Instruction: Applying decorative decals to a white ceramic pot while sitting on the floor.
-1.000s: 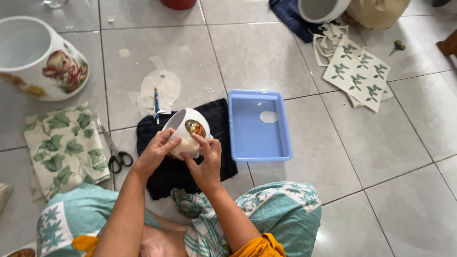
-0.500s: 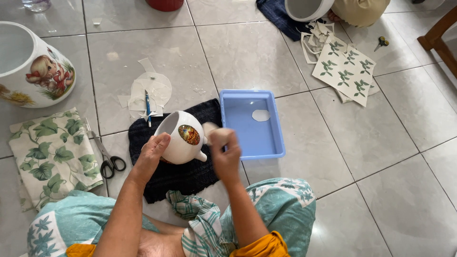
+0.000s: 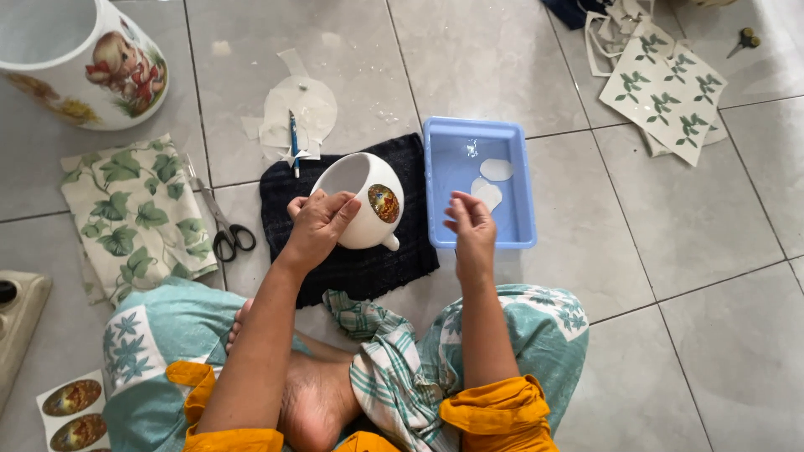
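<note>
White cup (image 3: 362, 201) in left hand (image 3: 320, 228), right hand (image 3: 471, 224) over blue tray (image 3: 523, 201)

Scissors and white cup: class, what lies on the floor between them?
In the head view, the black cloth's left edge and bare grey tile lie between the scissors and the white cup.

Large white pot (image 3: 79, 63) at eleven o'clock: rim and left side cut off by the frame. Sticker sheet (image 3: 74, 410) at seven o'clock: partly out of frame. Beige object (image 3: 18, 322) at nine o'clock: cropped, kind indeterminable. Dark cloth (image 3: 578, 12) at one o'clock: mostly cut off. Left hand (image 3: 318, 228) conceals part of the white cup (image 3: 362, 201).
</note>
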